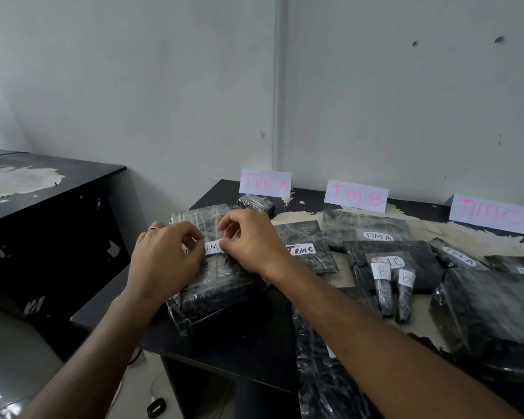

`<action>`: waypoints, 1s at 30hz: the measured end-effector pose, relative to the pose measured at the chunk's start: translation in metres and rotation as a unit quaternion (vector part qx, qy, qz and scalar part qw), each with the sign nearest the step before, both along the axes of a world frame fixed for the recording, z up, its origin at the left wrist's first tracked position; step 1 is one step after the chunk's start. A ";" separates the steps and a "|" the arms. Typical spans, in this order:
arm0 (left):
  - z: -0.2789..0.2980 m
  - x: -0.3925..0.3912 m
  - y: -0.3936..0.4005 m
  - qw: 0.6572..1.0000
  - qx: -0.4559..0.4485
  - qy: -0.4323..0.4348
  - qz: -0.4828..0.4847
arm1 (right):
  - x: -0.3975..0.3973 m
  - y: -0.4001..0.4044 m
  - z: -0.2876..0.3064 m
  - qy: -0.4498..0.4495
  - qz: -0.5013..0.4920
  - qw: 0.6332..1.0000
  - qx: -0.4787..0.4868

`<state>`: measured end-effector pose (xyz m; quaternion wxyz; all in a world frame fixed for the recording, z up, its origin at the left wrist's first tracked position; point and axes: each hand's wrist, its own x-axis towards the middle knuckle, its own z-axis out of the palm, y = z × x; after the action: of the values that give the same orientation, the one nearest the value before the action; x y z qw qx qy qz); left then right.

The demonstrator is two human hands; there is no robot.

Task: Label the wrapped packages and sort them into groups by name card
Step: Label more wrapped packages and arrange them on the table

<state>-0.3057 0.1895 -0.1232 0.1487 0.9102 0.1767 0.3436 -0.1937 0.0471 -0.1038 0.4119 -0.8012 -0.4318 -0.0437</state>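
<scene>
I watch both hands press a white label point(214, 247) onto a plastic-wrapped package point(215, 276) at the table's point(248, 349) near left: left hand point(164, 255) and right hand point(248, 240) pinch its ends with curled fingers, before the "TIM A" card point(265, 183).

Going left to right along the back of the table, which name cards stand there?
TIM A card → TIM B card → TIM C card, all upright near the wall.

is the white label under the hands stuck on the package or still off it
On, at least partly: the white label lies flat on the wrapped package, with both hands pressing its ends. Whether it is fully stuck, cannot tell.
</scene>
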 end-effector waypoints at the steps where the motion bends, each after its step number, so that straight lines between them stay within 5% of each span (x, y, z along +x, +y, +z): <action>1: -0.001 0.000 0.002 1.000 0.006 0.003 0.003 | 0.001 -0.001 0.000 -0.004 0.002 1.000 -0.010; 11: 0.004 -0.004 0.024 0.989 -0.072 0.103 -0.079 | 0.017 -0.016 0.009 -0.020 0.048 0.989 -0.142; 21: -0.002 -0.010 0.011 0.984 -0.148 0.080 -0.059 | 0.008 -0.019 -0.007 0.026 0.004 0.995 -0.095; 30: -0.007 -0.014 0.000 0.983 -0.126 0.134 -0.023 | 0.001 -0.020 -0.018 0.088 -0.009 0.994 -0.059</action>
<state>-0.3200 0.1895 -0.1305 0.2452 0.9260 0.2157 0.1897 -0.1932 0.0269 -0.1214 0.3996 -0.8289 -0.3884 0.0487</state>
